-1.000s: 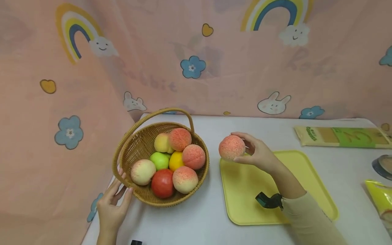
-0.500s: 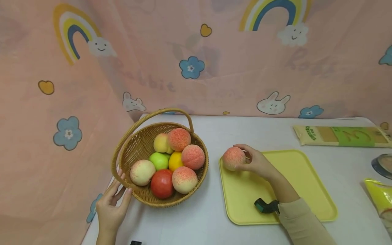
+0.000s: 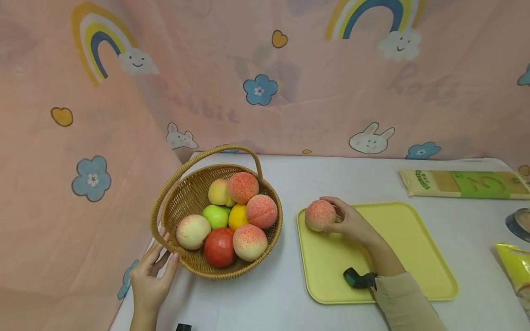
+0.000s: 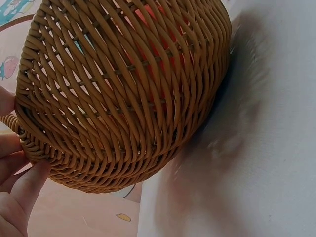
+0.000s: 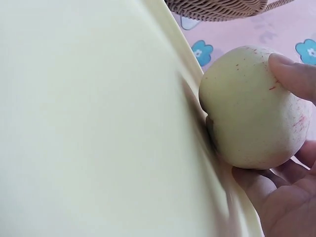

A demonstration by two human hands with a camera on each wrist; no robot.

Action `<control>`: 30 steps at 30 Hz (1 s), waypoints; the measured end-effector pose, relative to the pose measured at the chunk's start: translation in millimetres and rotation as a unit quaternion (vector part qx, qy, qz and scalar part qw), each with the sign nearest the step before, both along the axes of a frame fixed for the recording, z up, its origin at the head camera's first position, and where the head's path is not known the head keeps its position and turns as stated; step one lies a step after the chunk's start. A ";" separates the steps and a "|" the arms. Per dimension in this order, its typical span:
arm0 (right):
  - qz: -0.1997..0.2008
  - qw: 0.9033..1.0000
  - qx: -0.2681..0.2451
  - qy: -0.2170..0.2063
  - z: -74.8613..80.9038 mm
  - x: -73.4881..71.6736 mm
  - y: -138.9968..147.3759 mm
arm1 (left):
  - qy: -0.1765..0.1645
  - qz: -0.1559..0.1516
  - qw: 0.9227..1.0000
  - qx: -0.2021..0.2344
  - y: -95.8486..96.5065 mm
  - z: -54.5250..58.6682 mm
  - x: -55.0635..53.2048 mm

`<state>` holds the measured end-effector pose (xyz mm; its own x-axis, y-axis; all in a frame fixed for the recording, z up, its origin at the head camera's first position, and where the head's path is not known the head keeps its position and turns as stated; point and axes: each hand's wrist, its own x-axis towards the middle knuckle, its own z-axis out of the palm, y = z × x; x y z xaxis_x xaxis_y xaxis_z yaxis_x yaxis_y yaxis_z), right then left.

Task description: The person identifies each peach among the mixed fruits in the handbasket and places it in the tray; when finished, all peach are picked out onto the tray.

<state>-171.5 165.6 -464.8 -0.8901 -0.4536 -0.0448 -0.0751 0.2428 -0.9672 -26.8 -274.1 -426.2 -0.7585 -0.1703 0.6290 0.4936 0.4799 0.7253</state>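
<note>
My right hand holds a peach between thumb and fingers, at the far left corner of the yellow tray. From the right wrist camera, the pale underside of the peach sits right at the tray surface. On the left, my left hand grips the rim of a wicker basket near the handle's base, thumb on one side and fingers on the other. Several fruits lie inside: peaches, a green apple, a yellow fruit and a red fruit.
Behind the tray at the right lies a long green and beige packet. A dark-rimmed round container and a yellow bag stand at the right edge. A printed pink cloth hangs at the back and left.
My right hand has brought the peach down and slightly right, from above the tray's far edge to its far left corner. The left hand and the basket have stayed in place.
</note>
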 end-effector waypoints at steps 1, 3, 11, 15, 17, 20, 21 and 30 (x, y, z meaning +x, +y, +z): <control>0.001 1.000 -0.003 0.001 -0.6 -0.5 -0.3 | -0.001 0.002 1.000 0.000 0.0 -0.2 0.2; 0.004 1.000 -0.006 0.001 -1.4 -0.9 -0.1 | -0.002 0.004 1.000 0.000 -0.1 -0.7 0.4; 0.030 1.000 -0.007 -0.005 -1.6 1.3 4.2 | -0.007 0.003 1.000 0.001 -0.8 -1.7 0.0; 0.052 0.998 -0.016 -0.010 -2.9 1.1 5.1 | -0.008 0.003 1.000 0.000 -1.6 -1.7 -0.6; 0.058 0.998 -0.015 -0.009 -3.7 0.8 5.7 | -0.011 0.006 1.000 -0.001 -1.8 -1.7 -0.6; 0.061 0.998 -0.011 -0.009 -3.5 1.1 6.3 | -0.013 0.007 1.000 0.000 -1.8 -1.8 -0.4; 0.062 0.998 -0.012 -0.008 -3.1 1.1 6.6 | -0.013 0.006 1.000 0.000 -1.7 -1.7 -0.3; 0.035 0.999 0.028 0.016 13.4 4.0 7.8 | 0.001 -0.009 1.000 0.004 -0.4 -0.1 0.4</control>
